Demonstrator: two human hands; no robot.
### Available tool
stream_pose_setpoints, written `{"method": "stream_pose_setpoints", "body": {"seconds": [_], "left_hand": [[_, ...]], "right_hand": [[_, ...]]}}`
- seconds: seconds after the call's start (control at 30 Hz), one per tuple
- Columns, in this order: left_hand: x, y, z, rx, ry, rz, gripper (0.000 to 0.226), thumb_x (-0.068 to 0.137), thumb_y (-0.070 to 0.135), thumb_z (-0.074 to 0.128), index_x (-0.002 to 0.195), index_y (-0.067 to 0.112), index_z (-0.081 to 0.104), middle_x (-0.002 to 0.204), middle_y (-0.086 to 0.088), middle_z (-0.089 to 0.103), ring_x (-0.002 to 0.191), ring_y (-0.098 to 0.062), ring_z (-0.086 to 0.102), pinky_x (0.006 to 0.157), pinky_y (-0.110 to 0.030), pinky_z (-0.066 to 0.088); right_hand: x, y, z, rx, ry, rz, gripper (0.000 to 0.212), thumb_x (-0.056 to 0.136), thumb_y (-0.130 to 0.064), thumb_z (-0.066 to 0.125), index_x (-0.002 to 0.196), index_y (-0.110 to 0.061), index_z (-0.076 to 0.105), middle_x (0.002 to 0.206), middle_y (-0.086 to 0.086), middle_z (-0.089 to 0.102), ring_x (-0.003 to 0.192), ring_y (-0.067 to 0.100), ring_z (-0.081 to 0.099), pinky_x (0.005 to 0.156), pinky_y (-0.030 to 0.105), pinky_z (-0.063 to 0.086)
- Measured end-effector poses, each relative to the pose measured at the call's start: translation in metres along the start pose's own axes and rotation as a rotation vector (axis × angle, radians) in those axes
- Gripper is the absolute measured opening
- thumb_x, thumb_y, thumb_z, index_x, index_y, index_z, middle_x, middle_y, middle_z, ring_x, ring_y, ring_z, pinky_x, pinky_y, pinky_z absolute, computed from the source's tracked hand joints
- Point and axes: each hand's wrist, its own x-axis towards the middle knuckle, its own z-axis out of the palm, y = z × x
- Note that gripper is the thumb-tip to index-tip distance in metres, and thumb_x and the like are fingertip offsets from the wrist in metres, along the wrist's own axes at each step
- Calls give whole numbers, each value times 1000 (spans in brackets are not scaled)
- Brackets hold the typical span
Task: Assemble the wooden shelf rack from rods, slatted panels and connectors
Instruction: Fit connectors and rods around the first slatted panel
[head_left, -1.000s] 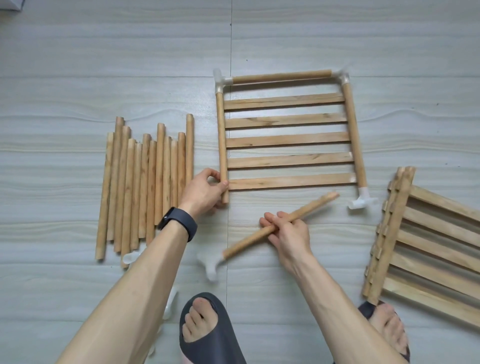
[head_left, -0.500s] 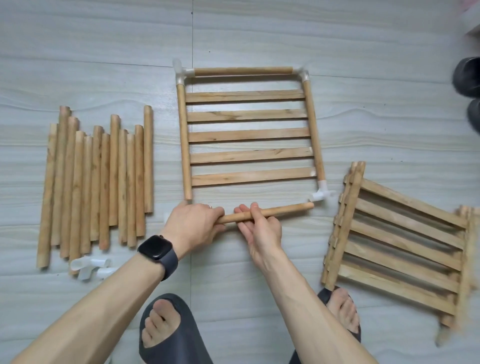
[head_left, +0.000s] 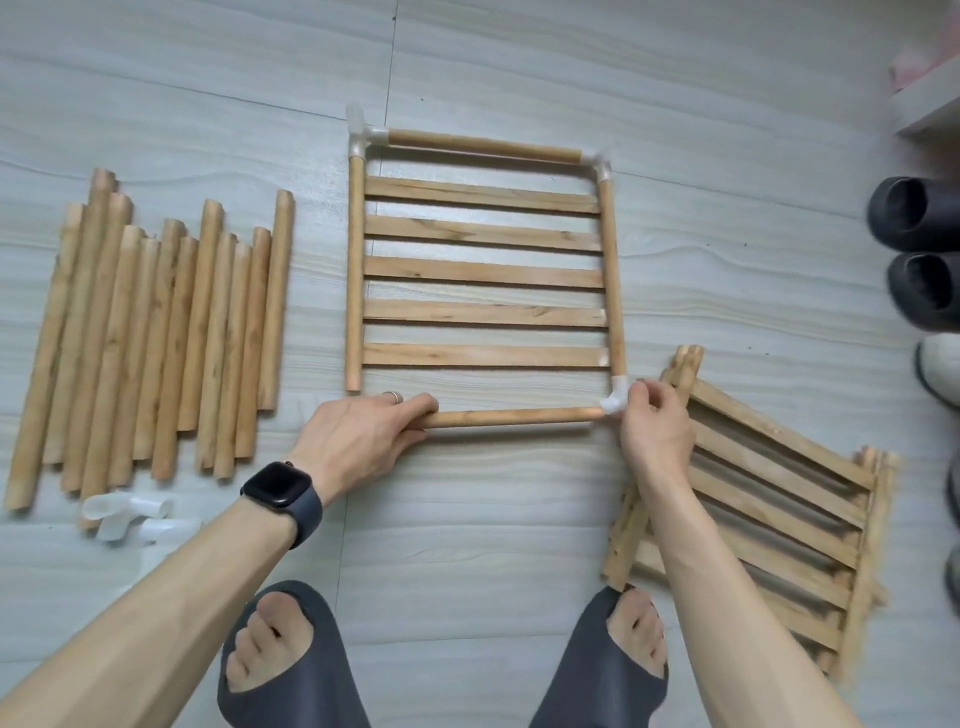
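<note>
**Closing rod at the frame's near edge**

Item: round pale wooden rod (head_left: 514, 417), level on the grey floor (head_left: 467, 519) along the near edge of the slatted wooden panel frame (head_left: 483, 270), right end at the white plastic corner connector (head_left: 615, 401). Grip: left hand (head_left: 358, 436), fingers wrapped round its left end, seemingly to push it home; right hand (head_left: 657, 431), fingers pinching the connector to brace it. Change: half a second earlier both hands gripped the rod's left part.

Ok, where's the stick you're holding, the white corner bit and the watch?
stick (head_left: 514, 417): head view, middle of its shaft.
white corner bit (head_left: 615, 399): head view, its bend.
watch (head_left: 275, 486): head view, its screen.
</note>
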Motion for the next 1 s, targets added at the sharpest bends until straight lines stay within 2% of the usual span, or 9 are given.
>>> {"method": "stream_pose_setpoints", "body": {"seconds": [0.1,0.23,0.37,0.47,0.57,0.77,0.9,1.0], "left_hand": [[-1,0,6,-22,2,-8,30,104,53,37,129,37,42,106,7,56,88,-25,63,63,-34,42],[-1,-2,14,-67,34,-19,33,103,51,42,134,40,45,111,8,51,90,-22,58,63,-34,43],[0,-2,16,-67,30,-23,42,102,54,41,144,49,40,114,8,51,95,-19,58,63,-33,39],[-2,-3,16,-34,55,-16,44,102,56,39,145,51,39,111,8,52,91,-17,54,59,-33,35],[0,-2,15,-31,68,-20,45,102,55,38,146,52,39,109,7,53,91,-18,54,60,-32,36],[2,-2,17,-11,17,25,48,102,54,35,150,51,32,111,7,51,93,-19,55,62,-34,37],[7,2,19,62,95,77,48,102,50,34,149,41,40,105,2,55,88,-22,55,54,-34,36],[13,12,14,101,119,140,44,106,43,35,149,33,41,110,0,55,89,-24,54,56,-36,37]], "right_hand": [[5,5,0,-85,-81,-21,33,98,-36,40,113,-24,67,127,10,67,114,35,59,100,41,43],[-1,10,3,-105,-23,-79,34,103,-32,41,112,-16,70,115,15,70,113,40,57,99,41,42],[-1,16,5,-59,-16,-96,37,99,-41,41,108,-20,71,107,12,73,107,36,61,94,38,45],[3,20,5,-24,-19,-99,36,98,-42,43,106,-21,72,95,10,75,100,33,66,92,38,48],[2,20,6,0,-14,-88,33,100,-39,44,106,-22,71,94,8,75,100,31,66,93,37,47],[-6,16,9,26,9,-81,30,104,-33,44,101,-20,70,92,10,74,98,30,63,83,31,40],[-8,16,9,45,-9,-70,28,103,-36,46,103,-23,71,92,7,75,98,28,65,88,32,45],[0,17,5,56,-63,-51,33,90,-53,47,104,-34,70,92,0,77,99,24,70,99,42,52]]}}
